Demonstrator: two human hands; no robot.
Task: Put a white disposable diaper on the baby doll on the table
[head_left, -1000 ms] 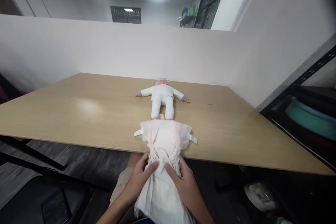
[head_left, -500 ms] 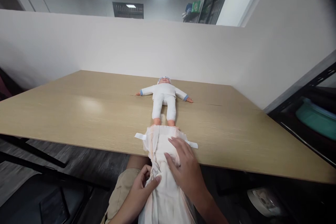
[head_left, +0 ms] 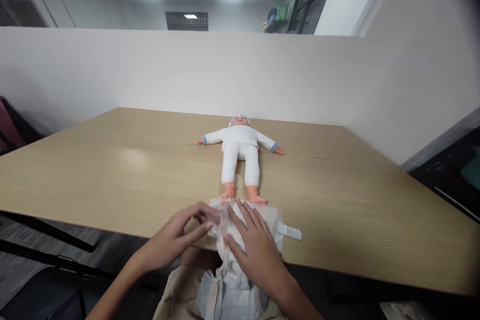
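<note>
An unfolded white diaper (head_left: 234,285) hangs over the table's front edge, its upper end on the tabletop and its lower end over my lap. My right hand (head_left: 255,247) lies flat on its upper part, fingers stretched forward. At the diaper's upper left edge, my left hand (head_left: 183,232) has its thumb and fingers curled together; the fingertips are blurred, around the side tab area. The right fastening tab (head_left: 292,232) sticks out over the table. Just beyond the diaper a baby doll (head_left: 240,155) in white clothes lies on its back, feet toward me, arms spread.
The wooden table (head_left: 112,175) reaches back to a white half wall (head_left: 180,70) with a glass pane above. A black chair (head_left: 41,292) stands at lower left. On the right is a dark rack (head_left: 450,175) with something green on it.
My left hand has moved up from the diaper's middle to its upper left edge. My right hand has flattened on the diaper, which now sags lower into my lap. The view has shifted slightly.
</note>
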